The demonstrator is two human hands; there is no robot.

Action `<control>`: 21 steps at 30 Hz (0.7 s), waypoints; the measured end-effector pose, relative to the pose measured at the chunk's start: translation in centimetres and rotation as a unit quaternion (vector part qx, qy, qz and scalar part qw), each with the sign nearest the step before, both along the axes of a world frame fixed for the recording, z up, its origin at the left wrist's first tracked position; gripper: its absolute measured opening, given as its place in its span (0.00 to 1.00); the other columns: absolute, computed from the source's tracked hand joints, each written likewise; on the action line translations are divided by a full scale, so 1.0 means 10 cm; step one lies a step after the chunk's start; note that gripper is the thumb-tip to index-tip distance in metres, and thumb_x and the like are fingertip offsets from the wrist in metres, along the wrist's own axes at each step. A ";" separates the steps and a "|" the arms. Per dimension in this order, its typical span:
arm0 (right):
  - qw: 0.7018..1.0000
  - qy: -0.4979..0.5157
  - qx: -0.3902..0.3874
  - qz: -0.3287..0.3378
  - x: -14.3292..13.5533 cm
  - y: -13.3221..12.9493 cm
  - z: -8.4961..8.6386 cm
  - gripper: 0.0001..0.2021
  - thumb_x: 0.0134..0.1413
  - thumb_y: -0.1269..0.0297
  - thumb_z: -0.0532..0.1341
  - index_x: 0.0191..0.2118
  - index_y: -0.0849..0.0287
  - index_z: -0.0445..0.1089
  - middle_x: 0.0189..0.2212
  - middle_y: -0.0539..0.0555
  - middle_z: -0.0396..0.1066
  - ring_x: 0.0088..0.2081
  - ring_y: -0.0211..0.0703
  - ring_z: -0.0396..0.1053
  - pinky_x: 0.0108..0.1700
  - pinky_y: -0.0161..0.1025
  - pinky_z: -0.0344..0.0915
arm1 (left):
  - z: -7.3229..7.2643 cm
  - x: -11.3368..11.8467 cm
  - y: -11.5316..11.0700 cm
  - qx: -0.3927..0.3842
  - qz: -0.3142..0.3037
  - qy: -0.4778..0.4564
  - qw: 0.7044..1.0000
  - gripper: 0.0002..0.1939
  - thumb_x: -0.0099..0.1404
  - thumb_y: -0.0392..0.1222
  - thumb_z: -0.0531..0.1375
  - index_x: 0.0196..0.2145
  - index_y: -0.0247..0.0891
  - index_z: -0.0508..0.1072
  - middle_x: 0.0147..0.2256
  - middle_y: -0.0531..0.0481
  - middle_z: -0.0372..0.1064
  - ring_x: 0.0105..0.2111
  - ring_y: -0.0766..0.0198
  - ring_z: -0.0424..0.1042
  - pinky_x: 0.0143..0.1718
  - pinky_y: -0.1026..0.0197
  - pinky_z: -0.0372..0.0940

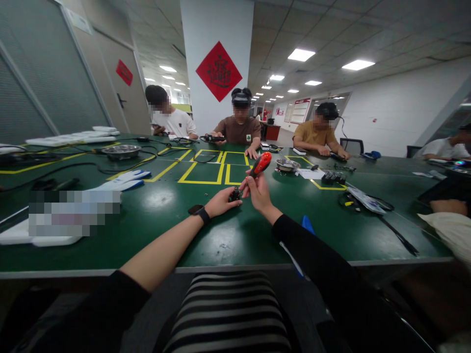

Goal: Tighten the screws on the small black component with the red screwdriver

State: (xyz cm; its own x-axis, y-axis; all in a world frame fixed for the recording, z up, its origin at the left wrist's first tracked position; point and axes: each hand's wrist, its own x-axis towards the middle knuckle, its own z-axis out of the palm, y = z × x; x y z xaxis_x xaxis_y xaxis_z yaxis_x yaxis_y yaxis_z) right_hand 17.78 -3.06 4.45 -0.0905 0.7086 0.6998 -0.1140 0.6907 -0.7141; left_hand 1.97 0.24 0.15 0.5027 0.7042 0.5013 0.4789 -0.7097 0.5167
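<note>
My left hand [220, 203], with a dark band on the wrist, has its fingers closed around a small black part [234, 194]. Too little of that part shows to name its kind. In my right hand [260, 192] is a screwdriver [261, 164] with a red and black handle, tilted up to the right. Its lower end points toward the black part; whether the tip touches it cannot be made out. Both hands are close together above the green table [165, 235].
Metal bowls stand left [121, 151] and right [287, 164]. Gloves [128, 180] and cables lie to the left. Black blocks [333, 177] and a cable bundle [368, 202] are at right. A blue object [307, 224] lies by my right forearm. Several people sit around the table.
</note>
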 end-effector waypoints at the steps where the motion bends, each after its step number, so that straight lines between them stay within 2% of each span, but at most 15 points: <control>1: 1.000 -0.010 0.009 -0.001 0.00 0.01 -0.01 0.13 0.57 0.54 0.53 0.43 0.55 0.56 0.21 0.43 0.65 0.15 0.29 0.61 0.17 0.26 0.58 | 0.00 0.00 0.00 -0.006 0.000 -0.002 1.000 0.18 0.56 0.50 0.59 0.39 0.34 0.68 0.32 0.50 0.66 0.30 0.64 0.64 0.33 0.62 0.60; 8: 1.000 -0.008 0.021 -0.006 0.00 0.02 -0.03 0.12 0.58 0.55 0.51 0.43 0.55 0.55 0.22 0.44 0.65 0.15 0.30 0.62 0.18 0.27 0.59 | 0.00 -0.01 0.01 -0.041 -0.019 -0.026 0.999 0.18 0.55 0.51 0.60 0.38 0.34 0.69 0.32 0.51 0.67 0.30 0.65 0.64 0.32 0.63 0.60; 12: 1.000 -0.003 0.014 -0.003 0.00 0.00 -0.02 0.13 0.58 0.54 0.52 0.43 0.55 0.55 0.21 0.43 0.65 0.15 0.29 0.62 0.17 0.27 0.59 | 0.01 -0.03 0.03 -0.076 -0.043 -0.042 0.995 0.17 0.56 0.48 0.59 0.39 0.34 0.70 0.34 0.51 0.68 0.32 0.64 0.65 0.34 0.63 0.61; 17: 0.999 0.028 -0.027 0.005 -0.02 0.02 0.01 0.14 0.55 0.55 0.55 0.44 0.55 0.56 0.23 0.44 0.68 0.13 0.29 0.61 0.14 0.27 0.58 | 0.04 -0.05 0.05 -0.117 -0.084 -0.058 0.988 0.14 0.57 0.44 0.57 0.39 0.34 0.70 0.35 0.50 0.69 0.33 0.63 0.67 0.36 0.62 0.62; 21: 0.995 0.078 -0.060 0.029 -0.01 0.05 0.06 0.16 0.52 0.57 0.59 0.44 0.54 0.56 0.26 0.46 0.71 0.14 0.30 0.63 0.15 0.27 0.60 | 0.04 -0.05 0.03 -0.107 -0.067 -0.059 0.990 0.13 0.57 0.44 0.57 0.38 0.34 0.71 0.33 0.50 0.69 0.32 0.63 0.67 0.35 0.62 0.62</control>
State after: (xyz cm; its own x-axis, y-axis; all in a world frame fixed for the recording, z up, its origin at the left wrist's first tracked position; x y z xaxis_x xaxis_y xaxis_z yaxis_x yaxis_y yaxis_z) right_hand 17.67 -2.54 5.06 -0.0307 0.7840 0.6200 -0.2683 0.5911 -0.7607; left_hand 1.51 0.57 0.53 0.5458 0.7315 0.4086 0.3145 -0.6308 0.7093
